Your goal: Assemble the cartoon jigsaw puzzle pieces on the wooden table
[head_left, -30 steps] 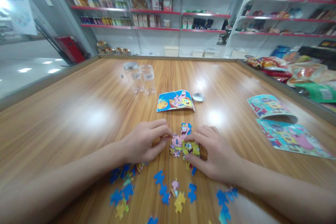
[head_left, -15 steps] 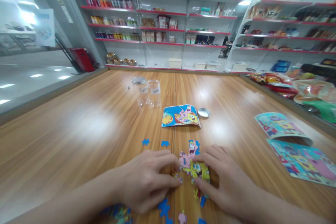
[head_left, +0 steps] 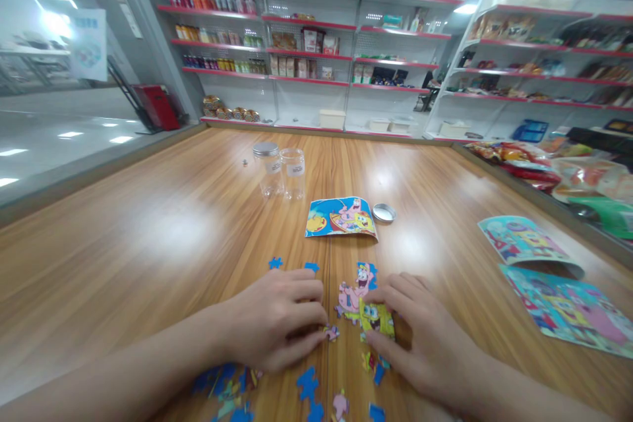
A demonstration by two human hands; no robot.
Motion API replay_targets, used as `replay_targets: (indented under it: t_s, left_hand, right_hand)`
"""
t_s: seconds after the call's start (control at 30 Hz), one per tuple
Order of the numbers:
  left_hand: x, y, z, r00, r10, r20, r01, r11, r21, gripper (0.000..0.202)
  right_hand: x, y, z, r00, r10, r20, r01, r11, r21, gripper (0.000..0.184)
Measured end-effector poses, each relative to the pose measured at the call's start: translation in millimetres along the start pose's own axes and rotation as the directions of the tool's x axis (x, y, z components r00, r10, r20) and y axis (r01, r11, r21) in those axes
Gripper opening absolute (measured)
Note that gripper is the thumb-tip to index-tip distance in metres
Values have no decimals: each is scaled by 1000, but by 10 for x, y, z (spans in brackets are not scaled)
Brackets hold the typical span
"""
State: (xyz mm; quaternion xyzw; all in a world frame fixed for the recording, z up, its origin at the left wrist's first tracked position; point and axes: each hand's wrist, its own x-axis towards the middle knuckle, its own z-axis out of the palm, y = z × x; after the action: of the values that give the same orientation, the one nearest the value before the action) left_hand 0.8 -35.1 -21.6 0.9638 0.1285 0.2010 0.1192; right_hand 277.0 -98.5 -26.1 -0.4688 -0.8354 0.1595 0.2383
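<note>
My left hand (head_left: pixel 281 320) is over the table with its fingers curled; thumb and fingertip pinch a small pinkish puzzle piece (head_left: pixel 331 332) at the tabletop. My right hand (head_left: pixel 415 330) steadies a yellow puzzle section (head_left: pixel 376 318), index finger at its upper edge and thumb at its lower left. That section lies against a joined pink puzzle part (head_left: pixel 352 297). Loose blue puzzle pieces (head_left: pixel 307 382), a pink piece (head_left: pixel 340 403) and a red-yellow piece (head_left: pixel 368 361) lie nearer me. A pile of mixed pieces (head_left: pixel 230 389) is partly hidden by my left forearm.
Beyond the hands lies a cartoon picture card (head_left: pixel 341 217) beside a silver lid (head_left: pixel 384 212). A lidded clear jar (head_left: pixel 270 175) and an uncovered jar (head_left: pixel 293 178) stand further back. Two more picture sheets (head_left: pixel 568 310) are at right, near bagged goods (head_left: pixel 524 161). Stocked shelves (head_left: pixel 311 46) stand behind.
My left hand has drawn back left, away from the joined puzzle, with the pinkish piece now showing at its fingertips. The right hand stays on the yellow section.
</note>
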Motion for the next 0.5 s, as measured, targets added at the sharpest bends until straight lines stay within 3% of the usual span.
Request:
replay_targets:
  t_s: [0.17,0.3,0.5]
  left_hand:
    - [1,5,-11,1000,17,-5,-17,998,-52,8]
    - [4,12,9,996,-50,68,54,997,-53,28]
    - [23,17,20,994,-87,71,92,993,-80,20]
  right_hand:
    - [-2,7,8,1000,1,-8,-1,1000,-10,28]
    - [-6,8,9,1000,1,-19,-1,1000,-13,28]
    - [-1,-10,1,1000,5,-27,-4,1000,3,28]
